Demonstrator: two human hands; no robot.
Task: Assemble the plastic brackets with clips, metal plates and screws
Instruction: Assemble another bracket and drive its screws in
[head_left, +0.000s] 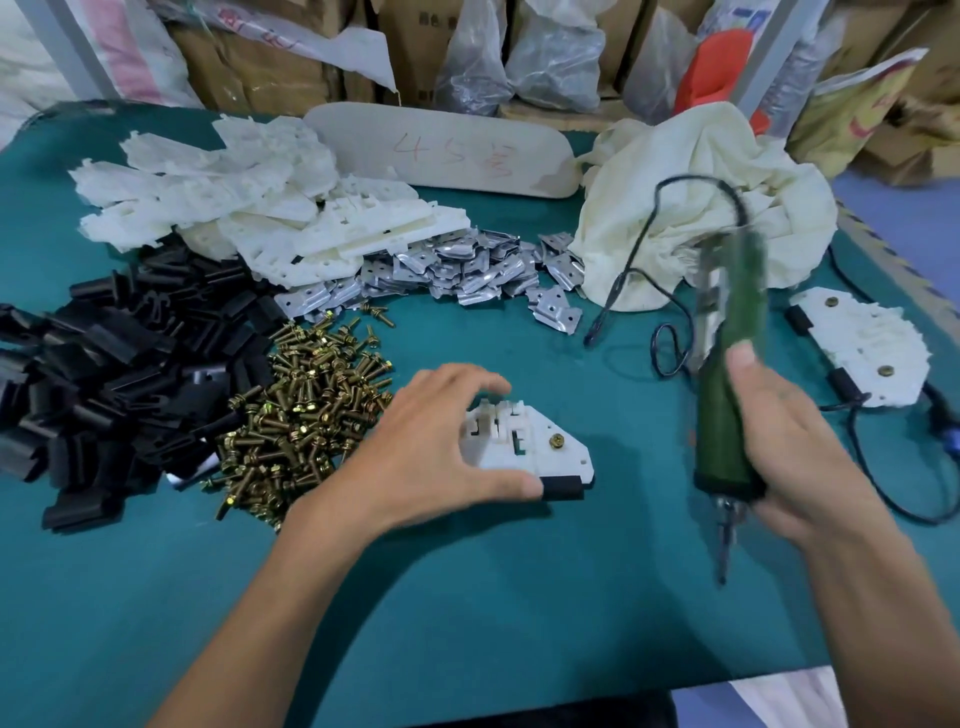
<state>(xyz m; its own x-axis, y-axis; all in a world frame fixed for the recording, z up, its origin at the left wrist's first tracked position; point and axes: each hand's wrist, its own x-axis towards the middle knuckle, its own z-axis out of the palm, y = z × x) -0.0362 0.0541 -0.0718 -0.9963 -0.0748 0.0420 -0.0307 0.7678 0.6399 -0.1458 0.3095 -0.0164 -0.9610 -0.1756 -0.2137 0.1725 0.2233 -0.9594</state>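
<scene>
- Head view: left hand (436, 441), fingers spread, clamps white plastic bracket (524, 441).
- Curled fingers of right hand (795, 452) grip green electric screwdriver (724, 415).
- Bracket likely light, stiff; hold its edges.

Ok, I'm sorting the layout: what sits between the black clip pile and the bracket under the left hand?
The heap of brass screws lies between the black clips and the bracket that the left hand grips, in the head view.
</scene>
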